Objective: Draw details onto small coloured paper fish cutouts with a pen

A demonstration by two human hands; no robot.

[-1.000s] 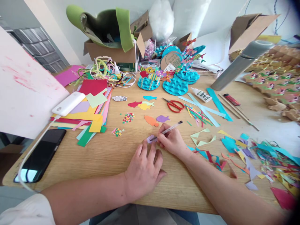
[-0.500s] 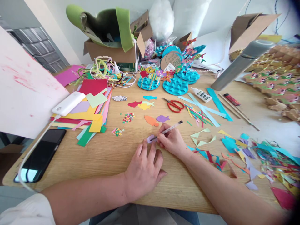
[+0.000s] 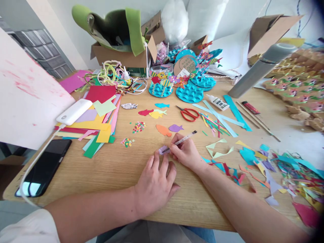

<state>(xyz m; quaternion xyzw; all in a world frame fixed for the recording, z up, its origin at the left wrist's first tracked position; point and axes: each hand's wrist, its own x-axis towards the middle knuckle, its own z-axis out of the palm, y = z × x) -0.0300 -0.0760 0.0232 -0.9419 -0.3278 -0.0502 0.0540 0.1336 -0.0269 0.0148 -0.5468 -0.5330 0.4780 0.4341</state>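
Observation:
My right hand [image 3: 186, 151] is closed round a slim pen [image 3: 186, 137], its tip on a small light purple paper piece [image 3: 162, 150]. Fingertips of my left hand [image 3: 158, 184] press that paper flat against the table, with the fingers spread and the palm down. Part of the paper is hidden under my fingers. Just beyond the hands lie an orange paper fish [image 3: 163, 130] and a purple paper fish [image 3: 176, 128]. Farther back are a blue paper fish [image 3: 162, 105], a red paper fish [image 3: 145, 112], a yellow paper fish [image 3: 156, 114] and a patterned grey fish [image 3: 129, 106].
Red-handled scissors [image 3: 189, 114], a glue bottle [image 3: 217, 102] and paper strips [image 3: 215, 116] lie beyond my right hand. Paper scraps [image 3: 249, 156] cover the right side. Coloured sheets [image 3: 101, 92], a power bank [image 3: 74, 111] and a phone [image 3: 44, 167] are at left. A grey flask [image 3: 260, 72] stands behind.

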